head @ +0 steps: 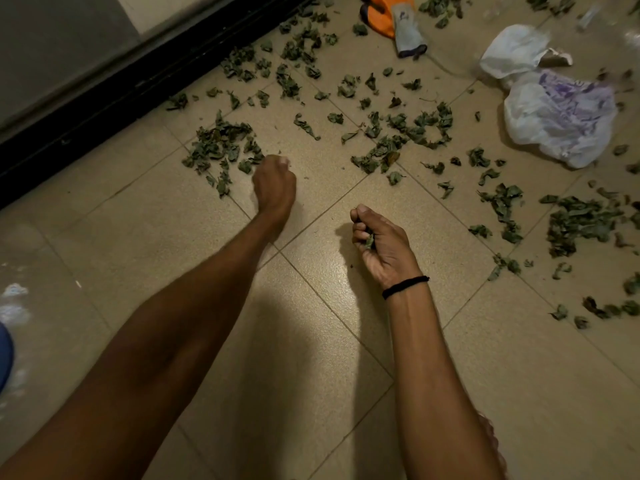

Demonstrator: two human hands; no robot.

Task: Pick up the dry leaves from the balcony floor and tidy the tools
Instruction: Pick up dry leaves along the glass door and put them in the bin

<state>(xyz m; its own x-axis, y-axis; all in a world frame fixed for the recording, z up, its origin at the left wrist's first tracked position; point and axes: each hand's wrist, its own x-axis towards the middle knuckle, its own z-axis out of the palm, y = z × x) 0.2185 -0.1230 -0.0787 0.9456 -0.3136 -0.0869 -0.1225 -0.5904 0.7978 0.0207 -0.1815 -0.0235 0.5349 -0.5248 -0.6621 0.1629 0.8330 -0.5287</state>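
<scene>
Dry green leaves [221,147] lie scattered over the beige tiled floor [145,237], in clumps at the upper middle and along the right side. My left hand [273,185] reaches to the edge of one clump with its fingers curled under; what they hold is hidden. My right hand [381,244], a black band on its wrist, is curled round a small bunch of leaves [370,240] just above the floor. An orange and grey work glove [398,22] lies at the top of the view.
A black door track [104,109] runs diagonally along the upper left. Two crumpled white plastic bags [557,116] lie at the upper right, near clear plastic items. A bare foot [491,441] shows at the bottom right, and something blue at the left edge.
</scene>
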